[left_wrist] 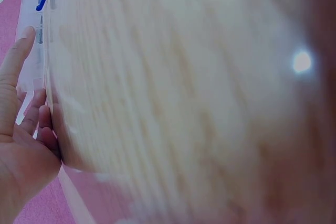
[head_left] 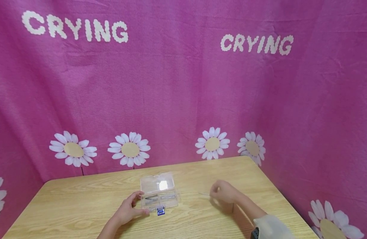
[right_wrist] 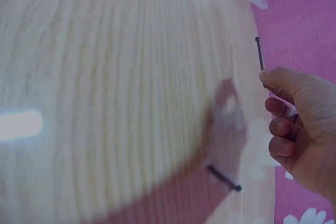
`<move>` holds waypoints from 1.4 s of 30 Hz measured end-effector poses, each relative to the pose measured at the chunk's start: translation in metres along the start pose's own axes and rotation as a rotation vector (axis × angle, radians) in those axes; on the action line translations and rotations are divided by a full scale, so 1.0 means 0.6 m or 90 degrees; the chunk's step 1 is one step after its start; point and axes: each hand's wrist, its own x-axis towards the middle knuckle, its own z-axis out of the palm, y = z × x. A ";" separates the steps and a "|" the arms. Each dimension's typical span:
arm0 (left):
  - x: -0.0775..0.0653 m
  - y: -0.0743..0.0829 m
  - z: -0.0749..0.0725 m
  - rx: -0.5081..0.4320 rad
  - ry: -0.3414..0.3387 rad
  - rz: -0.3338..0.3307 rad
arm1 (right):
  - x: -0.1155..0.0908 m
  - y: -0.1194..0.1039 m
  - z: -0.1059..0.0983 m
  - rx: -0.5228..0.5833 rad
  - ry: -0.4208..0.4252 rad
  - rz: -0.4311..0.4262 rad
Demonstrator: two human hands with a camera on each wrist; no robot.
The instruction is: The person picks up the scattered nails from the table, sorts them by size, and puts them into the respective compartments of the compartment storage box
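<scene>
A clear plastic compartment box [head_left: 168, 202] with a blue latch [head_left: 161, 210] stands with its lid [head_left: 156, 183] raised, several thin metal nails in its compartments. My left hand [head_left: 128, 209] grips its left end, thumb at the front and fingers towards the back. In the left wrist view the thumb [left_wrist: 18, 56] overlaps the box's side. Off to the right of the box, my right hand [head_left: 225, 192] pinches a nail [right_wrist: 260, 59] between thumb and forefinger, headed end pointing away from the hand. Another nail [right_wrist: 224, 178] lies on the table in the hand's shadow.
The wooden table [head_left: 91, 199] has its back edge against a pink curtain [head_left: 171, 99] with white daisies and lettering. More curtain hangs along the right side. A dark band [head_left: 255, 233] shows at the right sleeve [head_left: 271, 227].
</scene>
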 end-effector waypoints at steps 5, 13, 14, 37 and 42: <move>0.000 -0.001 0.001 0.002 0.002 0.001 | 0.017 -0.022 0.005 -0.006 -0.004 -0.033; 0.001 0.000 0.001 0.000 0.003 0.004 | 0.056 -0.062 0.029 -0.034 -0.013 -0.087; 0.001 0.000 0.001 0.001 0.004 0.005 | 0.061 -0.067 0.033 -0.036 -0.015 -0.089; -0.001 0.002 -0.001 0.023 0.001 -0.012 | 0.127 -0.128 0.113 -0.013 -0.047 -0.080; 0.001 0.002 -0.001 0.023 -0.001 -0.009 | 0.135 -0.127 0.127 -0.033 -0.042 -0.102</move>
